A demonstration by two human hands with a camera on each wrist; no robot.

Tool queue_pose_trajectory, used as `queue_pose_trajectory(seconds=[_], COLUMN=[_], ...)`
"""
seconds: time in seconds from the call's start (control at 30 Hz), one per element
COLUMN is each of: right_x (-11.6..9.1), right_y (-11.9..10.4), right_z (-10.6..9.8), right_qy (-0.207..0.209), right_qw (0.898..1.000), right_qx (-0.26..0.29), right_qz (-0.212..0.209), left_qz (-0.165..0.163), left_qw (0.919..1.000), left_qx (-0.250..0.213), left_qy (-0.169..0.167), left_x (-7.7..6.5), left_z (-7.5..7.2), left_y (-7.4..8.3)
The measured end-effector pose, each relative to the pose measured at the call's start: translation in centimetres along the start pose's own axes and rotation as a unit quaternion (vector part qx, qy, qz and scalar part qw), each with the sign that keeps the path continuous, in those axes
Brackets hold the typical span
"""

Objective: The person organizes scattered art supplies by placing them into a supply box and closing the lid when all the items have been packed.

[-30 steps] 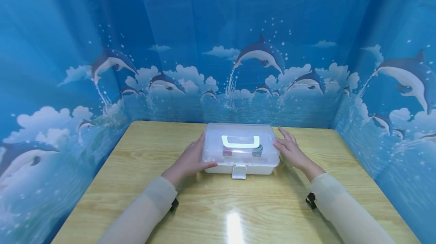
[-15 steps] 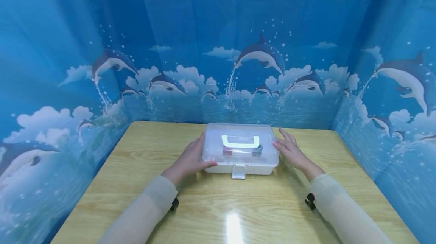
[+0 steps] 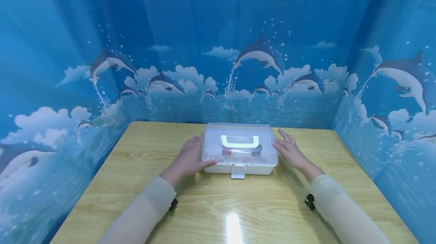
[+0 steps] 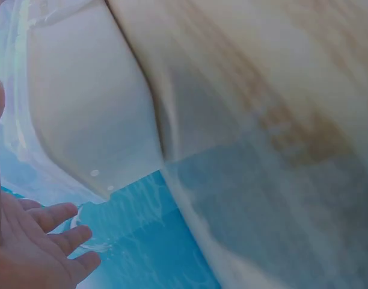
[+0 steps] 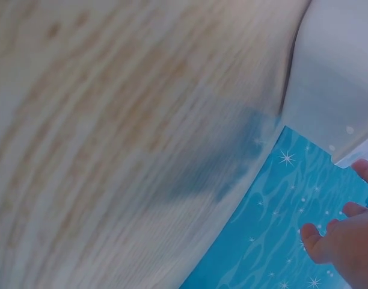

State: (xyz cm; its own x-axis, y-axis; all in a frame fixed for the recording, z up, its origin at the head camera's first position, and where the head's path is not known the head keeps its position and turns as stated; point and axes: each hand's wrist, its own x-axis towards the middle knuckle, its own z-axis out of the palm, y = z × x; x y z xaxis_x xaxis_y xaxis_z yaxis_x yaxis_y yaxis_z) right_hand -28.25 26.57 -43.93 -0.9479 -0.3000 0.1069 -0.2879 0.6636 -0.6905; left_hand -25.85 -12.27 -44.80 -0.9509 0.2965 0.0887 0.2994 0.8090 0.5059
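A plastic storage box [image 3: 240, 155] with a see-through lid and white base sits on the wooden table, its lid down. On the lid is a white handle [image 3: 240, 145]; a clear latch [image 3: 238, 171] sticks out from the front edge. Reddish and dark greenish contents show dimly through the lid. My left hand [image 3: 187, 159] lies along the box's left side, thumb at the front corner; its fingers look straight and spread in the left wrist view. At the right side, my right hand [image 3: 292, 152] has its fingers extended, thumb and forefinger by the lid's edge.
Blue curtains [image 3: 218, 47] printed with dolphins enclose the table [image 3: 272, 213] at the back and both sides. The box stands near the table's back edge. Dark wrist-worn devices [image 3: 310, 201] show under both sleeves.
Both hands and the box stay almost where they were. The whole head view shifts very slightly.
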Motion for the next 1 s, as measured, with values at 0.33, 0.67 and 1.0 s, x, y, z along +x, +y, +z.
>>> queue_pose_trajectory(seconds=[0.33, 0.67, 1.0], right_x=[0.2, 0.3, 0.3], right_y=[0.2, 0.5, 0.6], right_z=[0.1, 0.2, 0.1], right_qy=[-0.001, -0.003, -0.005], right_qw=[1.000, 1.000, 1.000], right_qx=[-0.005, -0.007, -0.009], right_qz=[0.002, 0.007, 0.008], left_qz=[0.049, 0.064, 0.073], left_qw=[0.9954, 0.9910, 0.9848], left_qx=[0.075, 0.116, 0.158], left_qy=[0.035, 0.017, 0.001], left_x=[0.8, 2.2, 2.7], left_z=[-1.4, -1.4, -0.8], left_y=[1.5, 3.9, 4.7])
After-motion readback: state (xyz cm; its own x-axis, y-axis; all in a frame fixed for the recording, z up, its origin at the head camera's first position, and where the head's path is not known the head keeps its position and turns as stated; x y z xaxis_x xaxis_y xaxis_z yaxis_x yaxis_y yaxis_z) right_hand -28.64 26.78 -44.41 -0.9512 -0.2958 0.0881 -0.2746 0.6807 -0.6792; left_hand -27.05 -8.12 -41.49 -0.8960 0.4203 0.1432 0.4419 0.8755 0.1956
